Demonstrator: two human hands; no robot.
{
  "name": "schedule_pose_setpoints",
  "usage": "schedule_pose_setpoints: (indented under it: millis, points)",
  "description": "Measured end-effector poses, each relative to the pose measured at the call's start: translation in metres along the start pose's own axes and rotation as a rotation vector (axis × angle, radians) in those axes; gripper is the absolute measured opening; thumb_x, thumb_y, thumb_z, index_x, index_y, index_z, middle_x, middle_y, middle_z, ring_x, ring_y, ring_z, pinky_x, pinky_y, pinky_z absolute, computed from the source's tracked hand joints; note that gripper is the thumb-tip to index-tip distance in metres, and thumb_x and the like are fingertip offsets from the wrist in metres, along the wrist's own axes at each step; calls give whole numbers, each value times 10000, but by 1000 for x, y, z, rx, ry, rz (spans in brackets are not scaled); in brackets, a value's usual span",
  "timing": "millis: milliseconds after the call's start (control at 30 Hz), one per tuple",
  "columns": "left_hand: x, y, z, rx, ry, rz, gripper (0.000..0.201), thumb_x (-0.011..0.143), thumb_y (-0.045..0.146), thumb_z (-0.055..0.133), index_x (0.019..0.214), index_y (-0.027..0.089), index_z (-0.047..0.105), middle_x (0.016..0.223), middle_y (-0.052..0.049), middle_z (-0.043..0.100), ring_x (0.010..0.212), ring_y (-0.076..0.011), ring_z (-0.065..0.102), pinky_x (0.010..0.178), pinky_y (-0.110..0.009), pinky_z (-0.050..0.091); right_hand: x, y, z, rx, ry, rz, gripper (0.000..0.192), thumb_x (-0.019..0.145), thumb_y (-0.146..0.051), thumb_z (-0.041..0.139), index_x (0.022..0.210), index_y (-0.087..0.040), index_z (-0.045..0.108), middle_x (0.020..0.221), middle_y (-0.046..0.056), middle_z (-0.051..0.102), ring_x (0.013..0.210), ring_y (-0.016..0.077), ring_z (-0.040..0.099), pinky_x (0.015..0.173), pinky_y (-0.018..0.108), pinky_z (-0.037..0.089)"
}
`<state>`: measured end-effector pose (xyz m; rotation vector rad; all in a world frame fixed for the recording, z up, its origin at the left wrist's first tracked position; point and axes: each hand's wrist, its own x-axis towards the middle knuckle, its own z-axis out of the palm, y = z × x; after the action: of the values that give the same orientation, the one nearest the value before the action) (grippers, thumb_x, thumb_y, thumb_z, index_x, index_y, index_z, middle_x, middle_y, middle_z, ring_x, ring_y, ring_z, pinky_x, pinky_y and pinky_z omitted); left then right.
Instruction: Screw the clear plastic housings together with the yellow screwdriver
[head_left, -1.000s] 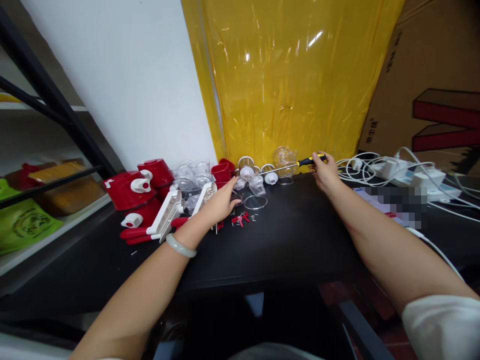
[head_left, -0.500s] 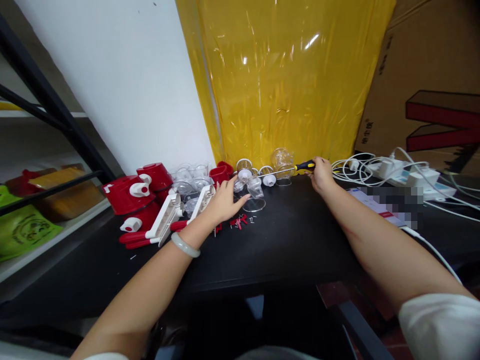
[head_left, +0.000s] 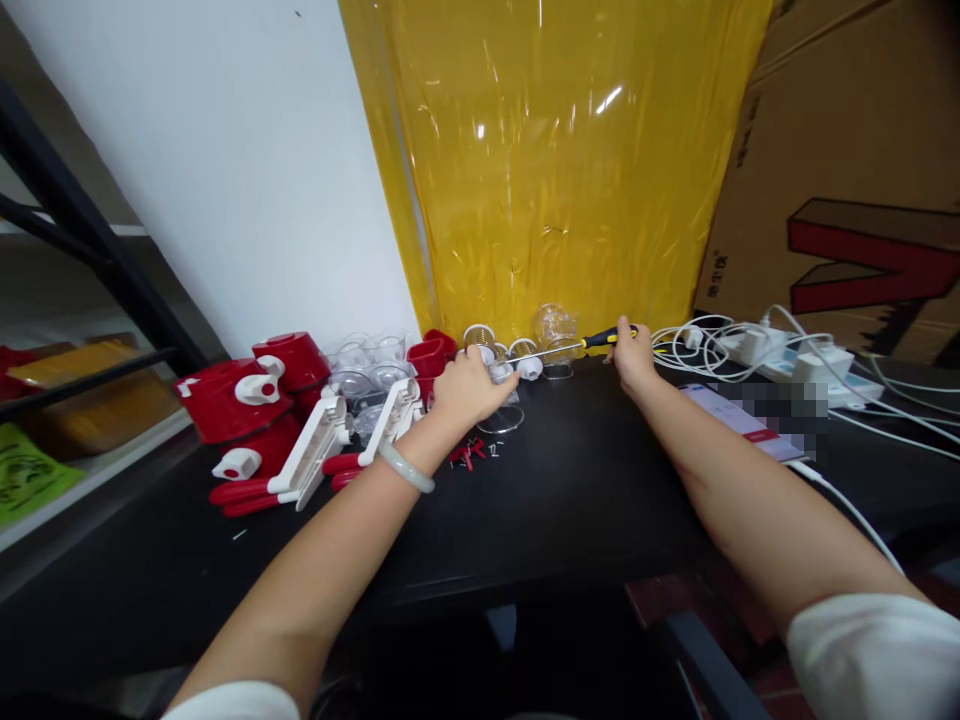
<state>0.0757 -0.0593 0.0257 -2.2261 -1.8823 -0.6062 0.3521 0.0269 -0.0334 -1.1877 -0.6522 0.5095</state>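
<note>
My right hand (head_left: pixel 634 358) is closed around the black-and-yellow handle of a screwdriver (head_left: pixel 606 338). The metal shaft points left, its tip close to the fingers of my left hand (head_left: pixel 466 390). That left hand is curled over a clear plastic part (head_left: pixel 501 372) with a round rim (head_left: pixel 502 418) resting on the table; its fingertips are partly hidden. Just behind are white-ended grater drums (head_left: pixel 529 362) and another clear part (head_left: pixel 556 325). Small red pieces and screws (head_left: pixel 471 453) lie in front of my left hand.
Red housings with white knobs (head_left: pixel 259 388) and white-and-red handles (head_left: pixel 315 450) stand at left, beside clear cups (head_left: pixel 367 365). A phone (head_left: pixel 739 418), white cables and a power strip (head_left: pixel 847 385) lie at right. Yellow wrapping (head_left: pixel 555 180) and a cardboard box (head_left: pixel 840 150) stand behind.
My left hand has shifted right and its fingers have curled in over the clear part. The screwdriver remains in my right hand. The whole view has shifted slightly.
</note>
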Motion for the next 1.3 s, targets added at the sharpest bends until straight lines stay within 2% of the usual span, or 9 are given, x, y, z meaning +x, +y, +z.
schedule_pose_setpoints:
  millis: [233, 400, 567, 700, 833, 967, 1067, 1167, 1300]
  points:
    - [-9, 3, 15, -31, 122, -13, 473, 955, 558, 636, 1209, 162, 587, 1240, -178, 729, 1228, -374, 674, 961, -442, 536, 2, -2, -1, 87, 36, -2, 103, 950, -308, 653, 984, -215, 623, 578, -74, 517, 437, 109, 516, 403, 198, 406]
    - [-10, 0, 20, -40, 158, 41, 426, 979, 548, 632, 1166, 167, 607, 1192, -158, 745, 1181, -338, 689, 962, -416, 518, 5, 0, 1, 165, 26, 31, 296, 884, -241, 624, 1177, -218, 600, 763, -34, 643, 461, 108, 588, 416, 211, 446]
    - [-10, -3, 23, -27, 172, 65, 442, 986, 586, 620, 1177, 188, 617, 1192, -149, 739, 1173, -337, 687, 934, -405, 517, 7, 1, 3, 338, -67, 103, 81, 872, -289, 558, 915, -242, 508, 699, -41, 614, 566, 153, 675, 464, 224, 486]
    - [-10, -3, 23, -13, 170, 63, 455, 987, 603, 608, 1184, 193, 625, 1194, -144, 737, 1179, -341, 681, 925, -401, 521, 9, 3, 4, 359, -113, 111, 195, 925, -408, 557, 870, -247, 464, 701, -31, 615, 587, 162, 688, 467, 229, 490]
    - [-11, -2, 23, -2, 162, 52, 459, 985, 603, 606, 1199, 197, 629, 1200, -141, 735, 1181, -341, 676, 908, -394, 528, 12, 8, 1, 141, -73, 25, 357, 923, -568, 661, 923, -259, 481, 671, -59, 563, 465, 121, 548, 414, 222, 431]
    - [-10, -3, 23, 3, 165, 71, 446, 990, 605, 595, 1220, 225, 638, 1221, -125, 734, 1193, -338, 670, 917, -396, 529, 15, 11, -2, 110, -61, -61, 309, 843, -436, 777, 939, -237, 561, 705, -64, 554, 470, 87, 475, 414, 210, 423]
    - [-10, -4, 23, 3, 154, 75, 443, 993, 604, 590, 1233, 235, 643, 1234, -122, 734, 1204, -334, 667, 927, -394, 529, 15, 8, 0, 246, -66, -29, 251, 803, -291, 748, 972, -242, 568, 804, -47, 609, 522, 95, 543, 439, 211, 462]
    - [-10, -4, 22, 5, 149, 73, 454, 993, 605, 592, 1245, 231, 643, 1239, -127, 733, 1214, -338, 663, 926, -399, 534, 10, 2, 1, 370, -93, 19, 228, 753, -192, 675, 892, -254, 505, 796, -52, 610, 615, 112, 613, 483, 193, 486]
    - [-10, -3, 21, 7, 149, 72, 461, 994, 605, 590, 1241, 220, 647, 1225, -130, 737, 1204, -344, 667, 910, -407, 542, 5, -4, 0, 491, -178, 87, 187, 744, -187, 600, 815, -246, 438, 743, -23, 658, 697, 143, 660, 573, 223, 544]
